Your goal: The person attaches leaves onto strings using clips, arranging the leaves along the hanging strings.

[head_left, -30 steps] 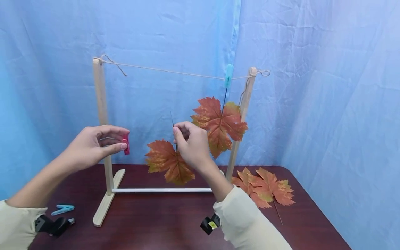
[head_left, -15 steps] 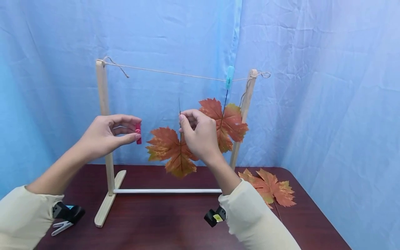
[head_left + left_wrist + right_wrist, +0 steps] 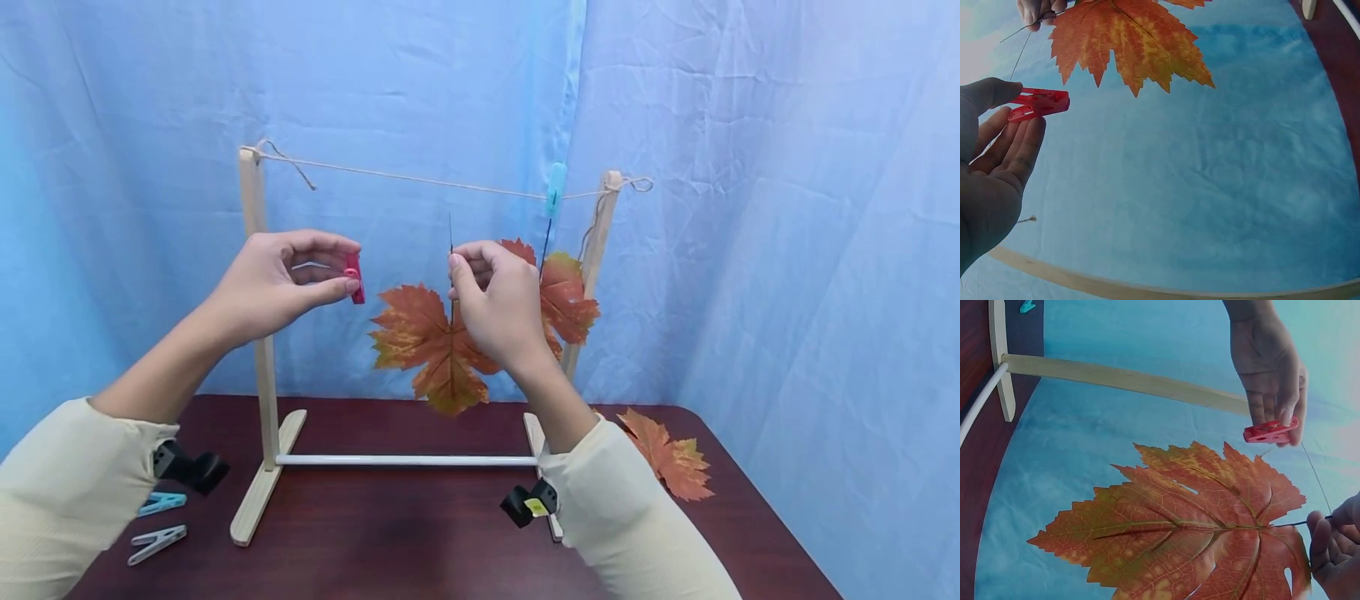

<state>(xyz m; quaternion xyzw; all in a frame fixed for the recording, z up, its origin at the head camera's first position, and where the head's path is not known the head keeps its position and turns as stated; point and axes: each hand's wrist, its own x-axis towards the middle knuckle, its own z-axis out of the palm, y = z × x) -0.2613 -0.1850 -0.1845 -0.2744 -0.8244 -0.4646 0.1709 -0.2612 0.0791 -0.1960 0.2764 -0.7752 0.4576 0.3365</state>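
My left hand pinches a red clothespin between thumb and fingertips, left of the leaf. In the left wrist view the clothespin lies sideways in the fingertips. My right hand pinches the thin dark stem of an orange artificial maple leaf, which hangs upright with its stem tip just below the string. The leaf fills much of the right wrist view. Behind the right hand, a second leaf hangs from the string by a light blue clothespin; the hand partly hides it.
The string runs between two wooden posts joined low down by a white rod. More leaves lie on the table at right, partly behind the sleeve. A blue clothespin and a whitish clothespin lie at front left.
Both hands have risen toward the string and shifted right, the left carrying the red clothespin and the right the leaf. The held leaf now overlaps more of the hanging one.
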